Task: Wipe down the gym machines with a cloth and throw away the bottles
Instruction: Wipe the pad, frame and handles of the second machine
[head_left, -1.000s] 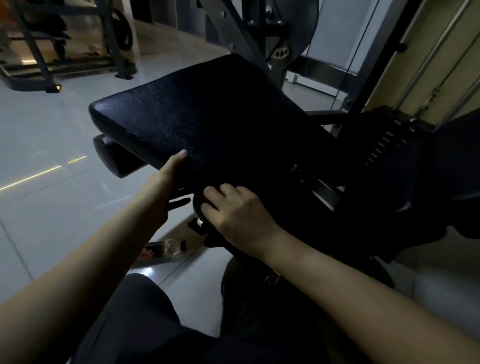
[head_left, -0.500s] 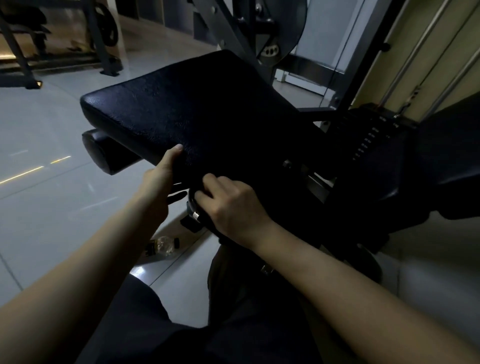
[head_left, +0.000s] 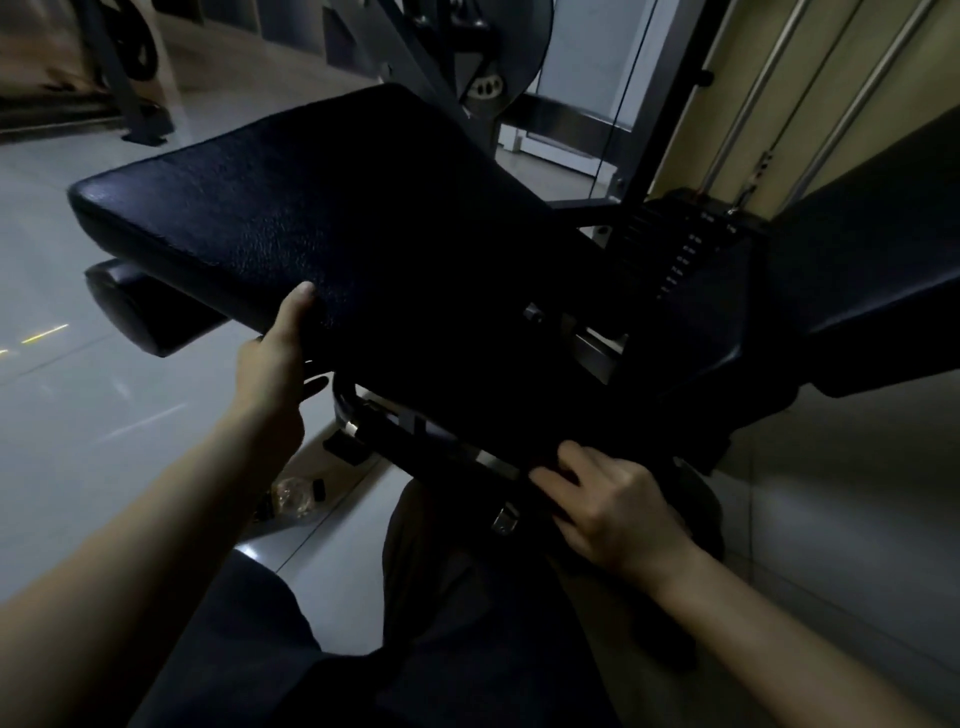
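**Large black textured vinyl bench pad** (head_left: 337, 223): tilted, mounted on the grey steel machine frame (head_left: 410, 31). It is the surface being wiped at present. It fills the middle of the head view.

**Black weight stack with white number labels** (head_left: 675, 260): stands to the right, behind the pad. Untouched.

**Black cylindrical roller cushion** (head_left: 140, 312): sits below the pad's left corner.

**Left hand** (head_left: 272, 364): grips the pad's near edge, thumb on top and fingers out of sight beneath.

**Right hand** (head_left: 618, 509): low at the pad's near right edge, fingers bent against dark material. The cloth is not distinguishable here; the area is too dark to tell whether the fingers are pinching a cloth or bare upholstery.

**Clear crumpled plastic bottle** (head_left: 293, 499): lies on the pale tiled floor (head_left: 78, 389) beneath the pad, near the frame foot, not yet collected.

**Risks, as judged:**
- Fingers work close to brackets and hinge hardware under the pad, so a slip could pinch or scrape them.
- Poor light could leave patches unwiped.
- The bottle sits near the person's legs and could be kicked further under the frame or overlooked.
- If the pad pivots under the left hand's grip, the wiping stroke loses its backing.
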